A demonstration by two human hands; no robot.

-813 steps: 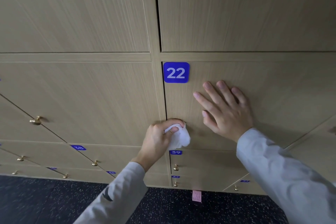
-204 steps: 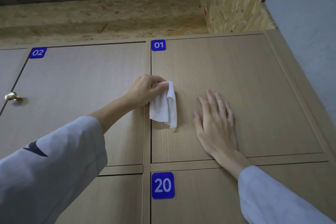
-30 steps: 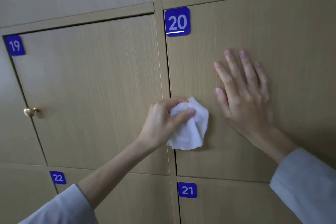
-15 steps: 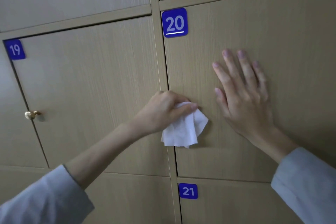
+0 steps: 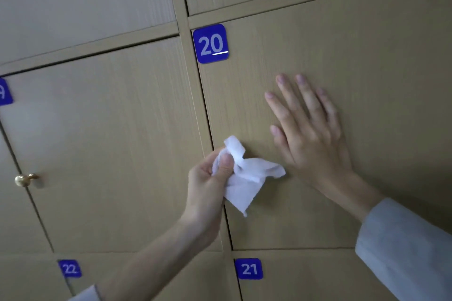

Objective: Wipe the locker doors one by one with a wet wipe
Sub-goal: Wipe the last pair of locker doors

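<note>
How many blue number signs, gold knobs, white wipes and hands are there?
Blue square number signs: 4, reading 20, 21, 22 and one cut off at the left edge
Round gold door knobs: 1
Crumpled white wet wipes: 1
Hands: 2, left hand, right hand
Total: 8

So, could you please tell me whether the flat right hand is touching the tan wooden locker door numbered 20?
Touching. The head view shows the right hand spread flat, palm against the tan wooden locker door numbered 20, no gap visible.
</note>
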